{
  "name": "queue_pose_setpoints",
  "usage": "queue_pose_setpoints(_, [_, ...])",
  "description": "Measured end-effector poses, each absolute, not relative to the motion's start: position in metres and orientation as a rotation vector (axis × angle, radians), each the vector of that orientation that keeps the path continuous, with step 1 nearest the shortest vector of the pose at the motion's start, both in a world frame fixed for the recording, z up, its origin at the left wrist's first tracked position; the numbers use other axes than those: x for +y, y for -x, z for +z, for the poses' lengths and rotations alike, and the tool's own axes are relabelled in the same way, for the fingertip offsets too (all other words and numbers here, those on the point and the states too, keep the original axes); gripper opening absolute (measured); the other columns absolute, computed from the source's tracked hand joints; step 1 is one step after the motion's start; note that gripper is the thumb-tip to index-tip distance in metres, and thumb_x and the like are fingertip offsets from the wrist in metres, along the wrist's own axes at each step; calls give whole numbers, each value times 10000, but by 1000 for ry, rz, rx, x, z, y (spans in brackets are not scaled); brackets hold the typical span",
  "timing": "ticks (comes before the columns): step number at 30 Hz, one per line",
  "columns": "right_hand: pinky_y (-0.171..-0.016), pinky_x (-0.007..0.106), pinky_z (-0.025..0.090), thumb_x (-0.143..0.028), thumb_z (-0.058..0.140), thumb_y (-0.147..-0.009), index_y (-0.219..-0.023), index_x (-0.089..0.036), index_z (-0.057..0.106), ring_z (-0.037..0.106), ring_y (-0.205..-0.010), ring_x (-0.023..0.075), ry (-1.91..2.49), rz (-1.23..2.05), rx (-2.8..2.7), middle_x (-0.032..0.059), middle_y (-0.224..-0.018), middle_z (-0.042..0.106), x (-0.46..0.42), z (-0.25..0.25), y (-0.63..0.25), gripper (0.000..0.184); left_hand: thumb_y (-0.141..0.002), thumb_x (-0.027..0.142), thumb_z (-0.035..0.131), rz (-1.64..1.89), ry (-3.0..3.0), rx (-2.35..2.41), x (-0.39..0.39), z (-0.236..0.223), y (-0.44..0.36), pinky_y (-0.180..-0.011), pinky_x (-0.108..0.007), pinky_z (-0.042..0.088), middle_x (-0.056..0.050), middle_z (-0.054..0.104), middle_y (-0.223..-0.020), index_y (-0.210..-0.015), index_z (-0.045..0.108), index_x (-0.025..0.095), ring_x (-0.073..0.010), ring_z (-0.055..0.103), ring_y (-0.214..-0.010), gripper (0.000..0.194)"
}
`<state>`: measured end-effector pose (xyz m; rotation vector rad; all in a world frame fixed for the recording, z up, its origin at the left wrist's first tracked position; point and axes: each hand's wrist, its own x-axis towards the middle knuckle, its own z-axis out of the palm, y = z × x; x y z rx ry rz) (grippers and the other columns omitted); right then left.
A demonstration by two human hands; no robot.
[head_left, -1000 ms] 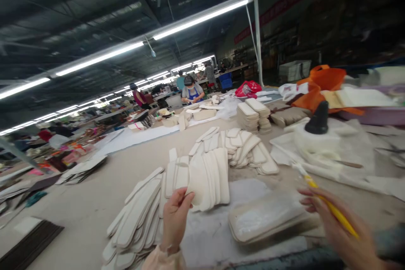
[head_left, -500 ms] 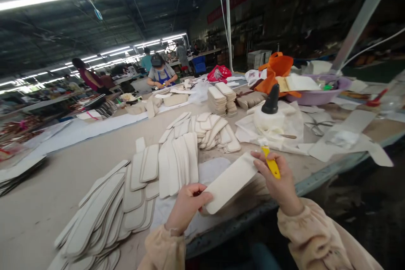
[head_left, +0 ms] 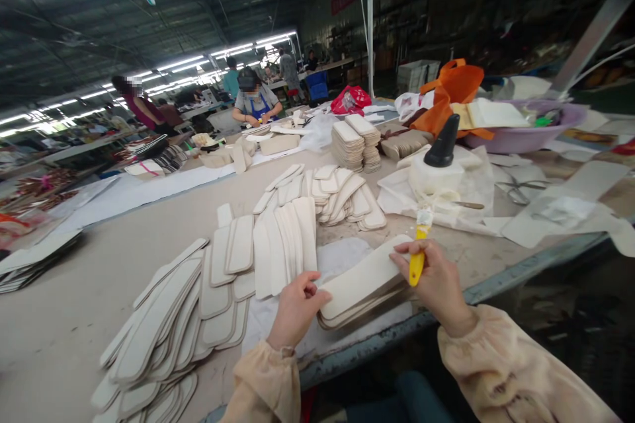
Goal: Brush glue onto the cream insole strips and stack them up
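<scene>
A long cream panel with rounded corners lies over a small stack of like pieces near the table's front edge. My left hand pinches its left end between thumb and fingers. My right hand is closed around a yellow-handled brush, bristles pointing away from me, while its fingertips touch the panel's far right end. Beyond the brush stands a white container with a black cone-shaped top, sitting on crumpled white sheeting.
Fanned cream panels spread to the left, with more piles in the middle. Upright stacks stand farther back. To the right are scissors and a purple basin. A co-worker sits across the table.
Both hands have lowered the panel from a raised, tilted position onto the stack. The brush has turned more upright in my right hand. The view has shifted slightly.
</scene>
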<state>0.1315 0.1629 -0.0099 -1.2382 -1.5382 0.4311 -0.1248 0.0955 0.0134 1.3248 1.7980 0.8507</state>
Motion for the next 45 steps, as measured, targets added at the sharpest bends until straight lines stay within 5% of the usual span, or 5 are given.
queue_pose_setpoints(11, [-662, 287, 502, -385, 669, -774, -848, -224, 466, 642, -683, 160, 1270, 461, -1538, 20, -867, 682, 166, -15, -133, 269, -671, 337, 675, 866, -1354, 1791, 92, 5, 124, -603, -259, 422, 46, 555, -678, -1070, 616, 169, -118, 509, -584, 437])
queue_pose_setpoints(18, [-666, 303, 508, -405, 645, -783, -835, -224, 467, 657, -721, 182, 1292, 441, -1562, 28, -847, 685, 165, -12, -134, 260, -799, 453, 512, 955, -1282, 1883, 79, 0, 134, -576, -265, 430, -20, 588, -832, -1102, 608, 151, -111, 500, -573, 438])
queue_pose_setpoints(45, [-634, 348, 498, -332, 584, -784, -944, -223, 511, 630, -661, 199, 1519, 393, -1561, 51, -889, 681, 175, -23, -154, 207, -746, 471, 573, 785, -1403, 1939, 72, -14, 124, -656, -334, 473, 5, 525, -848, -1168, 598, 159, -137, 527, -601, 525])
